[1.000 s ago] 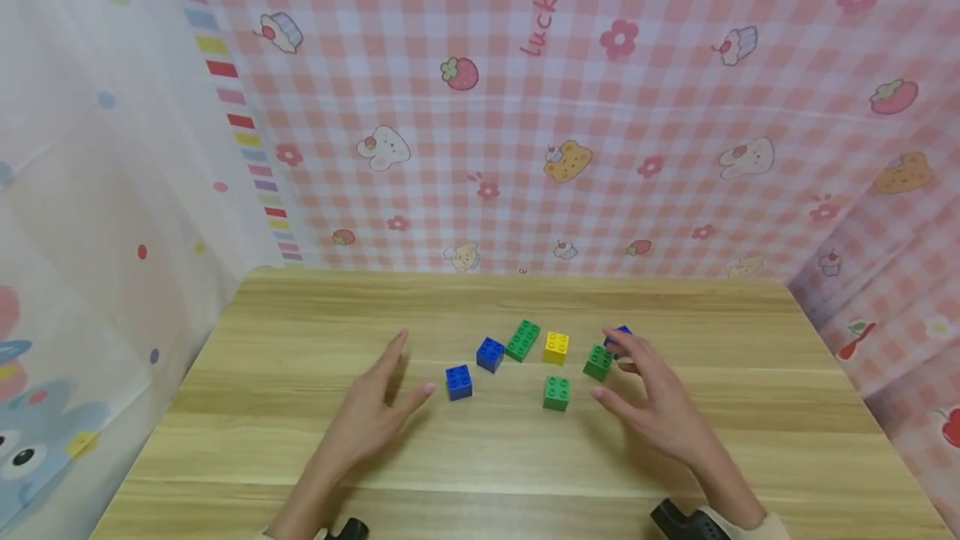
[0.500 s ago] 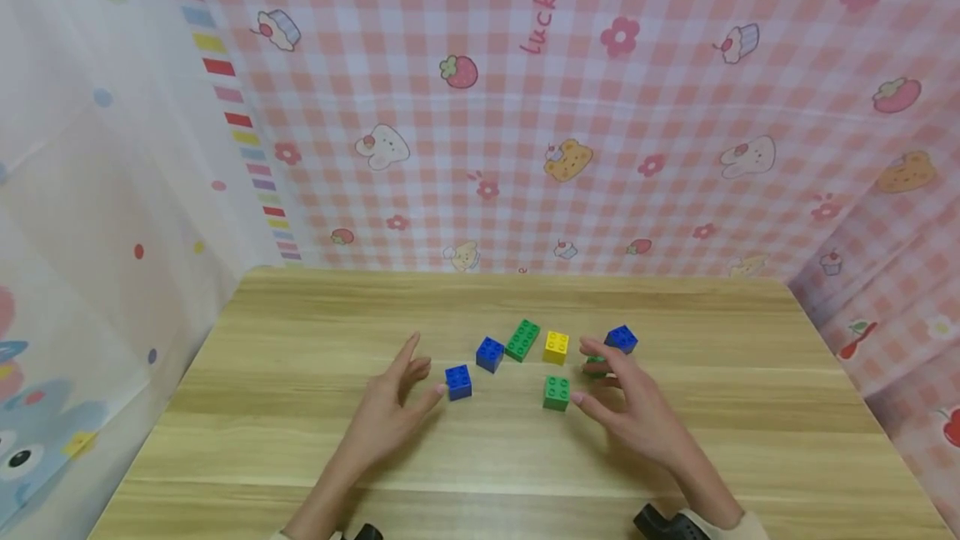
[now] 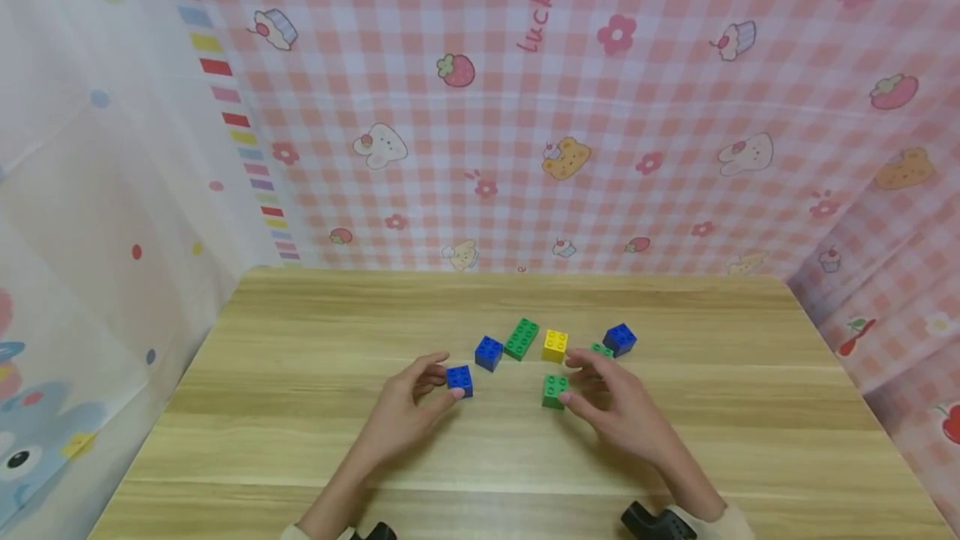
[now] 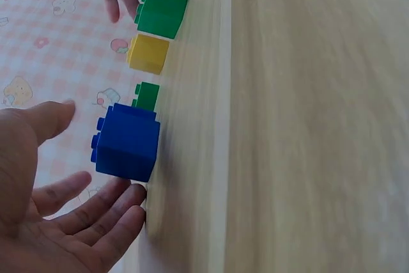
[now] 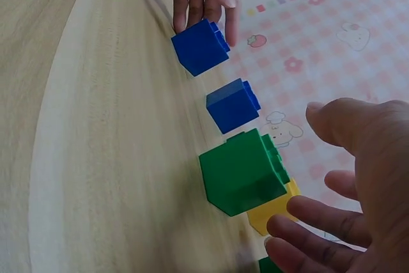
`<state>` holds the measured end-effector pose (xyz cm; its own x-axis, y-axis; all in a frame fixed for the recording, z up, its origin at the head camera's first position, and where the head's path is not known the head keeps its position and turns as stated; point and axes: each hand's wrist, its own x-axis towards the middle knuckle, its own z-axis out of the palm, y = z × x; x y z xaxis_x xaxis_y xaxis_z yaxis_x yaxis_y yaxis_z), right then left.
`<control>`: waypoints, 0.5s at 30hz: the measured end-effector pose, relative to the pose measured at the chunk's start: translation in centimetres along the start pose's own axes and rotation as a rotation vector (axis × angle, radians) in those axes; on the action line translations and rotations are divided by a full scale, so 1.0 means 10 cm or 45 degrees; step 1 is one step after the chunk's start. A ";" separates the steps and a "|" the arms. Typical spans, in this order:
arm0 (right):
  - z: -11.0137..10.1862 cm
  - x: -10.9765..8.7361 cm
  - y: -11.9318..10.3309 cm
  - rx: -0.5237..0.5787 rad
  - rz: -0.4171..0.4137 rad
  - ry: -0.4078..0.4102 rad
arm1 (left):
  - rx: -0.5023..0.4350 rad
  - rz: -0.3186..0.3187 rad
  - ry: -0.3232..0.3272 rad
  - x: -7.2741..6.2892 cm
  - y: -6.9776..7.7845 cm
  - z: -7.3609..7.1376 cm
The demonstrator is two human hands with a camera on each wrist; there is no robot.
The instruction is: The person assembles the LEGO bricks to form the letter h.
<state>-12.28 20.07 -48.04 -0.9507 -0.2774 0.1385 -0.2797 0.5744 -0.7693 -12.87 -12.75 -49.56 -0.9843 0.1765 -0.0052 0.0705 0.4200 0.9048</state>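
Note:
My left hand (image 3: 403, 413) is beside the nearest blue toy brick (image 3: 459, 379), its thumb in front and its fingers behind. In the left wrist view the thumb stands apart from this blue brick (image 4: 128, 144), while the fingertips are right at its lower side. My right hand (image 3: 622, 411) reaches around a light green brick (image 3: 552, 392) from the right with spread fingers. The right wrist view has a gap between the thumb and that green brick (image 5: 239, 174). Another green brick (image 3: 602, 350) is partly hidden behind the right hand's fingers. Both hands hold nothing.
Farther back lie a second blue brick (image 3: 488, 353), a long green brick (image 3: 521, 338), a yellow brick (image 3: 555, 346) and a blue brick (image 3: 620, 339) at the right. The wooden table (image 3: 480, 473) ends at a pink checked cloth (image 3: 487, 123).
Both hands have moved inward, the left one rightward to the near blue brick, the right one leftward to the light green brick. The bricks have stayed in place.

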 end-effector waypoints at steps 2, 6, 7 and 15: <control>0.02 0.02 0.00 -0.011 0.020 -0.010 | 0.014 -0.013 -0.001 0.01 0.00 0.02; 0.07 0.05 0.01 -0.037 0.034 -0.024 | 0.028 -0.024 0.012 0.03 -0.01 0.06; 0.08 0.05 0.01 -0.036 0.031 -0.027 | 0.028 -0.032 0.016 0.04 -0.01 0.06; 0.17 0.08 0.05 -0.092 0.069 -0.051 | 0.037 -0.046 0.030 0.08 -0.01 0.11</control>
<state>-12.91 18.82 -49.37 -0.9590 -0.2742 0.0714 -0.2381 0.6432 -0.7277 -13.53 -11.69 -50.12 -0.9898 0.1400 -0.0271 0.0395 0.4515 0.8914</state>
